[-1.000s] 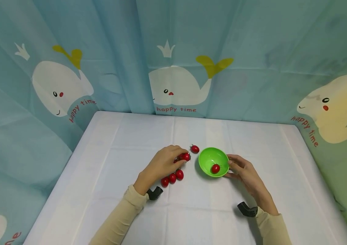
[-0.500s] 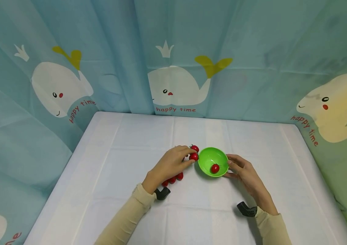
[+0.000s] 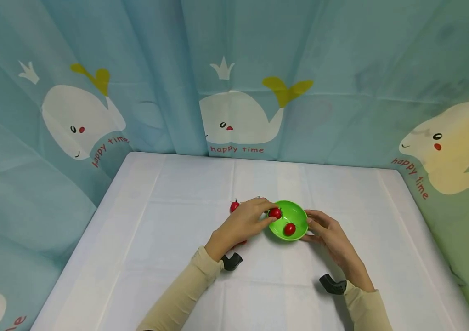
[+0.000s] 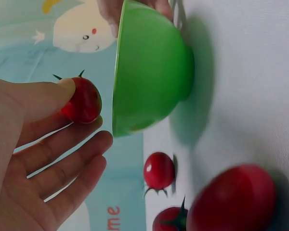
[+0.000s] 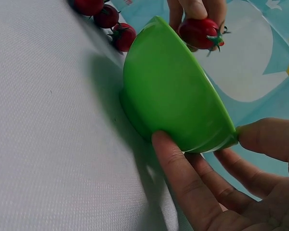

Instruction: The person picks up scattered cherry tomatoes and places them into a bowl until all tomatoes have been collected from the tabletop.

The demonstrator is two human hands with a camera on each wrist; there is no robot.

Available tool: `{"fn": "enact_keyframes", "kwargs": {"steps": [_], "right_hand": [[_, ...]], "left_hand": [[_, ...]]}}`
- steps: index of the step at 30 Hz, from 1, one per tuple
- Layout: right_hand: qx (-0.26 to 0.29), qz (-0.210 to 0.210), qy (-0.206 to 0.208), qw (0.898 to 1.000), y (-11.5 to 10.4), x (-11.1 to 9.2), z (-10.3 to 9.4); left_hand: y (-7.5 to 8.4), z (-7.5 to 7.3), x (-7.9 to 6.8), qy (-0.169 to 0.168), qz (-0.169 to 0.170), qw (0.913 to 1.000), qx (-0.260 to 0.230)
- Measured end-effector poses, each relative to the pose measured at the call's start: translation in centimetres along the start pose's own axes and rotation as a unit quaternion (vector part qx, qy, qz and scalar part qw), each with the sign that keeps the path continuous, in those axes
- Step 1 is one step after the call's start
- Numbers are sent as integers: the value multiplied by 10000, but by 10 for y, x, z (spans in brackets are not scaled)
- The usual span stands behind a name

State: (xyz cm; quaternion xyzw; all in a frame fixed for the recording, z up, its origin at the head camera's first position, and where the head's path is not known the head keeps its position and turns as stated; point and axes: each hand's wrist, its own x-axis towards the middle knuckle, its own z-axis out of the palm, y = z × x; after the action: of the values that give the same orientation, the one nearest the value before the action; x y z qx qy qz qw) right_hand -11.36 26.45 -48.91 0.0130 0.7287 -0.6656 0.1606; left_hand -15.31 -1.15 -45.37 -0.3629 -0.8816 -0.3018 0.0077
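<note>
My left hand (image 3: 242, 225) pinches a red cherry tomato (image 3: 275, 213) between thumb and fingertips, over the left rim of a small green bowl (image 3: 299, 213). In the left wrist view the other fingers spread loosely below that tomato (image 4: 85, 102). A second cherry tomato (image 3: 290, 229) lies inside the bowl. On the bowl's right side, my right hand (image 3: 335, 236) holds it. The right wrist view shows the thumb at the rim and the fingers against the outer wall (image 5: 168, 86), close to the base. The bowl's inside is hidden from both wrist cameras.
More cherry tomatoes lie on the white tablecloth (image 3: 168, 220), one (image 3: 234, 206) beyond my left hand, others partly covered by that hand and wrist. Several (image 5: 106, 17) show in a row in the right wrist view. A blue whale-print curtain (image 3: 155, 124) hangs behind the table.
My left hand has moved right with its tomato, from among the tomatoes on the cloth to the bowl's rim. The tomato left of it is uncovered again. The right hand and bowl stay nearly still.
</note>
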Motion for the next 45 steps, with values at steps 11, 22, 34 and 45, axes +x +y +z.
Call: {"fn": "enact_keyframes", "kwargs": {"steps": [11, 22, 34, 45], "right_hand": [[-96, 26, 37, 9999, -1, 0, -1], [-116, -26, 34, 9999, -2, 0, -2], [-99, -8, -21, 9999, -3, -4, 3], [-8, -93, -87, 9999, -1, -3, 3]], "left_hand": [[10, 11, 15, -67, 215, 9990, 377], [20, 25, 26, -444, 257, 9881, 1449], [21, 40, 31, -236, 397, 9652, 2575], [26, 45, 32, -543, 364, 9549, 2897]]}}
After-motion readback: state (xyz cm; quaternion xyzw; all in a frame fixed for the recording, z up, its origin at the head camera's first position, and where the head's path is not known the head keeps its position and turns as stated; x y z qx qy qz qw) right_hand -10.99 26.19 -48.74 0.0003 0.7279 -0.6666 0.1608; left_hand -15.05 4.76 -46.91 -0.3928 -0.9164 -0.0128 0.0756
